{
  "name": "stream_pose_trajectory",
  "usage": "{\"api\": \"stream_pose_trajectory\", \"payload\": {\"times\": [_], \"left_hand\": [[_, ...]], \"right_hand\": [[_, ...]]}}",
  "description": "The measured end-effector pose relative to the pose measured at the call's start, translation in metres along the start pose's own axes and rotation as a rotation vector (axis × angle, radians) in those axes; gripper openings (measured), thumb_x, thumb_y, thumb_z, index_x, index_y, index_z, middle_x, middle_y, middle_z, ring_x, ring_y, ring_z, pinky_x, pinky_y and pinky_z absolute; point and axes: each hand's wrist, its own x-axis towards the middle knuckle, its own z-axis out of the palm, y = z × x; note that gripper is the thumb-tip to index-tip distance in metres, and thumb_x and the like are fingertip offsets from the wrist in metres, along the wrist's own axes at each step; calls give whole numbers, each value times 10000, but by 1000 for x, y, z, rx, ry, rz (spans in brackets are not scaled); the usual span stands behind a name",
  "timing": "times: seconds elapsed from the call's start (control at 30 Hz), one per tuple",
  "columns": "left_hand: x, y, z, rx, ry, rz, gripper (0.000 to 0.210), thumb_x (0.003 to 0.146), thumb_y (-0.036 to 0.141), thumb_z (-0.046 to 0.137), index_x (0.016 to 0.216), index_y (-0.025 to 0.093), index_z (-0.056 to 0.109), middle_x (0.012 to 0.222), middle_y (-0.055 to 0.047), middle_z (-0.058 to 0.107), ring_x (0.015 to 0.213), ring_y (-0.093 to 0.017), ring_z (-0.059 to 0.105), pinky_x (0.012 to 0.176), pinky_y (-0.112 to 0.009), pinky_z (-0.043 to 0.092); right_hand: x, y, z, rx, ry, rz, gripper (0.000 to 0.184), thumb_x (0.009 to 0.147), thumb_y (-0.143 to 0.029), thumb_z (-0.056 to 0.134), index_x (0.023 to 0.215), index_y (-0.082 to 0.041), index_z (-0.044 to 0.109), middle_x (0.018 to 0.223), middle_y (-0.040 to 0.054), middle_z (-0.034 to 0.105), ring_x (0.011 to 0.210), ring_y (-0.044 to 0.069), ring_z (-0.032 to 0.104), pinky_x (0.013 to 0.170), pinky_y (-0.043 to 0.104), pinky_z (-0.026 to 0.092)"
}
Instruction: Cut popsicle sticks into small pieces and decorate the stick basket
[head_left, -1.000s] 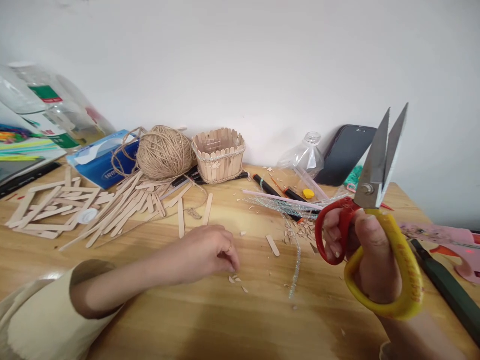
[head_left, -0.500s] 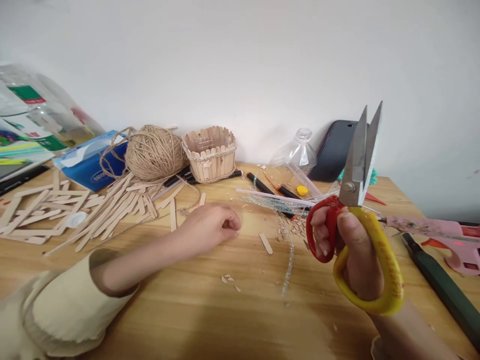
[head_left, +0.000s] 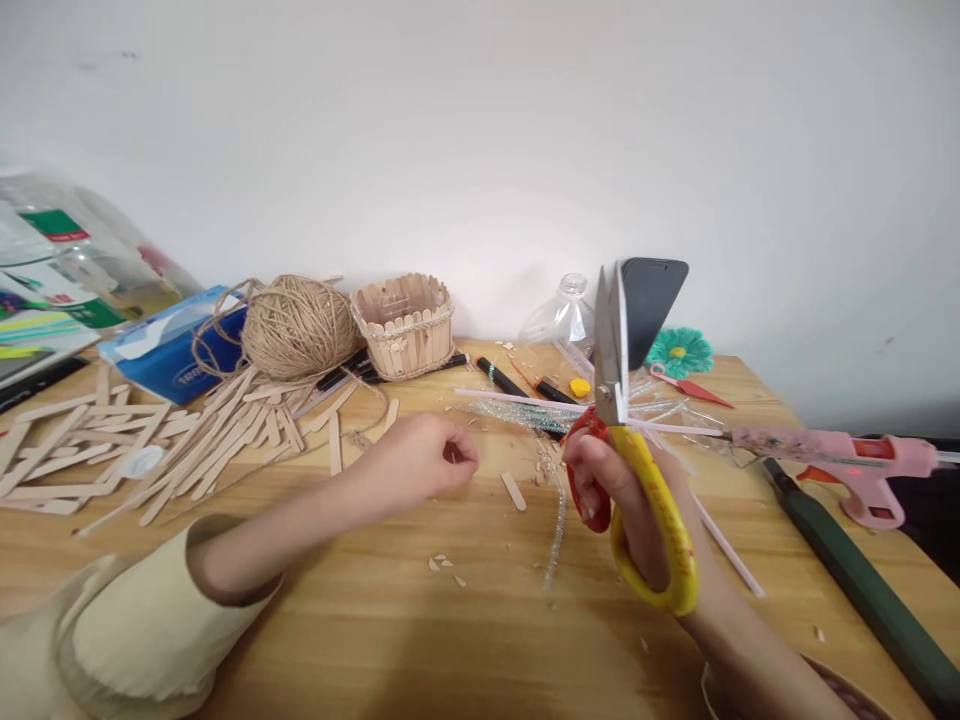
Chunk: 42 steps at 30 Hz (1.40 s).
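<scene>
My right hand (head_left: 619, 490) is wrapped round the red and yellow handles of a pair of scissors (head_left: 613, 370). Their blades point up and lie nearly together. Over the table, left of centre, my left hand (head_left: 427, 455) has its fingers pinched; whatever may be between them is hidden or too small to name. A short piece of craft stick (head_left: 513, 491) lies between my two hands, with small wood chips (head_left: 442, 566) nearer to me. A silver tinsel pipe cleaner (head_left: 556, 530) trails beside the scissors. Behind my left hand stands a small basket of craft sticks (head_left: 409, 345).
A ball of twine (head_left: 300, 328), a blue tissue pack (head_left: 176, 350) and many craft sticks (head_left: 217, 440) occupy the left. On the right lie a pink glue gun (head_left: 847, 460), a dark green tool (head_left: 862, 590) and a teal flower (head_left: 680, 352). A phone (head_left: 651, 300) leans on the wall.
My right hand has moved left and lower with the scissors, and their blades have come closer together. The view has shifted slightly. My left hand stays almost in place, still pinched.
</scene>
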Motion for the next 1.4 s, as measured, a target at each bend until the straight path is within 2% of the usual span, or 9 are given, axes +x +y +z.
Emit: {"api": "stream_pose_trajectory", "payload": {"times": [0.1, 0.17, 0.33, 0.43, 0.67, 0.9, 1.17, 1.3, 1.4], "left_hand": [[-2, 11, -3, -438, -1, -130, 137, 699, 284, 591, 714, 167, 661, 703, -15, 685, 601, -130, 589, 568, -231, 461], [-4, 17, -2, -702, 26, -195, 103, 655, 259, 646, 678, 159, 654, 677, -3, 670, 571, -108, 565, 567, -224, 462], [-9, 27, 7, -945, 75, -199, 84, 631, 233, 683, 637, 162, 636, 629, 24, 619, 573, -95, 540, 530, -206, 440], [-12, 29, 13, -973, 83, -210, 85, 644, 236, 685, 653, 168, 635, 674, 25, 617, 621, -98, 547, 524, -191, 432], [-15, 31, 16, -973, 0, -180, 58, 689, 223, 651, 663, 173, 635, 668, 15, 633, 646, -103, 566, 529, -181, 430], [-14, 33, 12, -949, -30, -236, 131, 668, 290, 662, 663, 163, 629, 675, 19, 597, 645, -110, 540, 518, -200, 437], [-11, 35, 9, -792, -22, -213, 98, 645, 220, 624, 576, 151, 626, 574, 27, 594, 560, -97, 500, 524, -211, 413], [-12, 33, 10, -829, -38, -195, 95, 662, 197, 611, 582, 150, 631, 577, 26, 601, 565, -91, 507, 533, -200, 422], [-14, 31, 10, -899, -35, -200, 142, 701, 265, 613, 626, 147, 633, 643, 8, 617, 623, -105, 538, 531, -197, 440]], "right_hand": [[0, -2, 5, -16, -77, 78, 167, 720, -291, 591, 601, -201, 515, 464, -65, 467, 393, 89, 420, 391, 217, 342], [-1, -3, 8, -4, -146, 111, 55, 679, -233, 605, 696, -193, 571, 552, -45, 547, 488, 113, 497, 467, 229, 388], [-3, -5, 13, 24, -196, 94, 127, 634, -257, 643, 722, -188, 583, 657, -14, 589, 625, 155, 549, 572, 267, 433], [-5, -8, 14, 61, -185, 57, 113, 634, -245, 640, 688, -194, 555, 677, -14, 595, 638, 149, 555, 590, 263, 445], [-8, -8, 15, 151, -149, 48, 154, 654, -237, 621, 661, -205, 470, 627, -45, 517, 592, 119, 477, 560, 245, 401], [-9, -7, 14, 87, -219, 34, 139, 662, -214, 598, 655, -206, 459, 600, -47, 495, 542, 110, 439, 494, 230, 364], [-10, -8, 16, 47, -275, 20, 138, 655, -217, 589, 642, -204, 451, 598, -42, 485, 561, 118, 438, 505, 237, 363], [-9, -7, 16, 42, -279, 7, 142, 666, -221, 589, 634, -205, 451, 596, -44, 484, 548, 114, 434, 499, 237, 358], [-7, -3, 15, 94, -273, 30, 156, 663, -220, 612, 666, -205, 457, 606, -43, 503, 551, 117, 450, 503, 238, 361]]}}
